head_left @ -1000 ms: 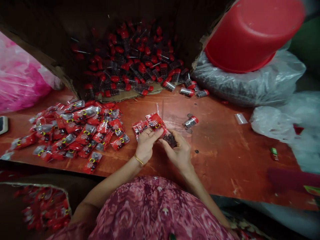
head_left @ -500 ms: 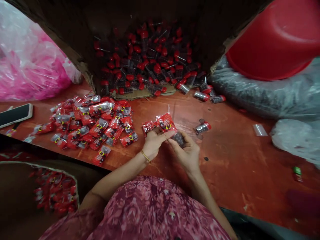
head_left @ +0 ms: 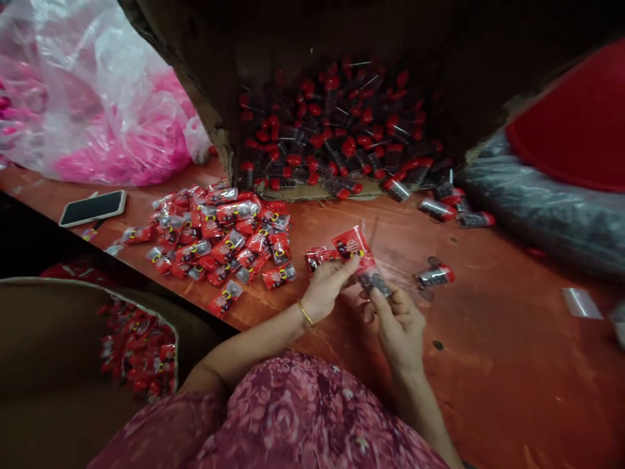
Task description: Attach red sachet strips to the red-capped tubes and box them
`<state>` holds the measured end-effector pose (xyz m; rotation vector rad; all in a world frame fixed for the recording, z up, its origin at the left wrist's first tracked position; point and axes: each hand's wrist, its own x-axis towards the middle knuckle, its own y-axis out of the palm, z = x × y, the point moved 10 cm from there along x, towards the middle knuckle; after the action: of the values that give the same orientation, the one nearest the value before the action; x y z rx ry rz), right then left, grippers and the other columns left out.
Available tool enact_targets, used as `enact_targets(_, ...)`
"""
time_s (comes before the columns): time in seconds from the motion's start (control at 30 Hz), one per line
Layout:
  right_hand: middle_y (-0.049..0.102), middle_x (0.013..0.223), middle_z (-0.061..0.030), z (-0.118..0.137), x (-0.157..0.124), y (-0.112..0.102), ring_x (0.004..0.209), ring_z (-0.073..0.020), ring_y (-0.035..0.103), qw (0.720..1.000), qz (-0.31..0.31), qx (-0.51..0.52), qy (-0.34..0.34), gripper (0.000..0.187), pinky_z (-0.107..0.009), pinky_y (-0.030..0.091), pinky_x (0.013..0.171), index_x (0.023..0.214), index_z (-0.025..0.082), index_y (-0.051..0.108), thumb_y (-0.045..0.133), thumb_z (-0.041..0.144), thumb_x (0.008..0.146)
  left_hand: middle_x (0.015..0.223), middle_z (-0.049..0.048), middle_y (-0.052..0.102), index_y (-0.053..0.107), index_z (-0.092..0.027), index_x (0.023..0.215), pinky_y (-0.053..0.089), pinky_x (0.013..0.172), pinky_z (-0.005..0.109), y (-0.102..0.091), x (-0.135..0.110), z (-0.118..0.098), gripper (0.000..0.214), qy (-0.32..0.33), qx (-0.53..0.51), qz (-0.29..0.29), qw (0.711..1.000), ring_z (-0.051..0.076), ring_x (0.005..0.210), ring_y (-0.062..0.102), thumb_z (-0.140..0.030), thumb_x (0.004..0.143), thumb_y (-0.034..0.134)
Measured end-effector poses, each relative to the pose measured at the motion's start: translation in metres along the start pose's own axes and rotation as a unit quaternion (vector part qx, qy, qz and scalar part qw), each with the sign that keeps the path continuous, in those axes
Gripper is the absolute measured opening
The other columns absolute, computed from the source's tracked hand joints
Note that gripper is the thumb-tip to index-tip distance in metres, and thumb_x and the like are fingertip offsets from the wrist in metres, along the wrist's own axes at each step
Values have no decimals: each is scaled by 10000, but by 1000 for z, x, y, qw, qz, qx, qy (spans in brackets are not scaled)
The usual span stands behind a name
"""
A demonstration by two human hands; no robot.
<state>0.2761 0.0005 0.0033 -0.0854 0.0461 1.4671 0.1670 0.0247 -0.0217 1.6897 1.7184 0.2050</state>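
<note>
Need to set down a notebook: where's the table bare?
The widest bare tabletop lies right of the right hand, with a loose red-capped tube and a clear plastic piece beyond. A narrower patch separates the cardboard box from the held red packet. Crowded: left, under piled red packets.

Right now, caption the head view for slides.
Left hand holds a red packet, right hand at its lower end, near piled packets and boxed tubes.

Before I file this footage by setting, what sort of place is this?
Probably a packing workshop: a heap of red packets, a cardboard box of red-capped tubes, and a large plastic bag of pink things.
</note>
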Motion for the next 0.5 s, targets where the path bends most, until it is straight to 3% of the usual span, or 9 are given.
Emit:
enact_targets(0.2, 555, 580, 42, -6, 0, -1, 399, -74, 427, 999, -52, -6, -14, 270, -212, 369, 389, 947, 178, 575, 584, 395, 787, 613, -9, 621, 661, -135, 659, 405, 597, 227, -5, 0, 2, 424, 22, 2, -47, 999, 80, 560, 504, -532, 539, 747)
enact_targets(0.4, 529, 562, 46, -5, 0, 8, 388, -69, 403, 1000, 13, -6, -6, 234, -207, 349, 373, 879, 185, 570, 572, 404, 797, 624, 11, 639, 662, -130, 648, 436, 657, 244, 0, 5, -16, 338, 48, 20, -7, 999, 106, 605, 552, -459, 616, 731)
enact_targets(0.5, 515, 554, 45, -1, -1, 8, 405, -76, 403, 1000, 12, 1, -8, 250, -209, 348, 380, 891, 192, 572, 572, 422, 792, 654, 16, 654, 690, -130, 690, 442, 671, 246, 2, 8, -20, 284, 42, 51, -2, 998, 113, 635, 570, -387, 590, 761)
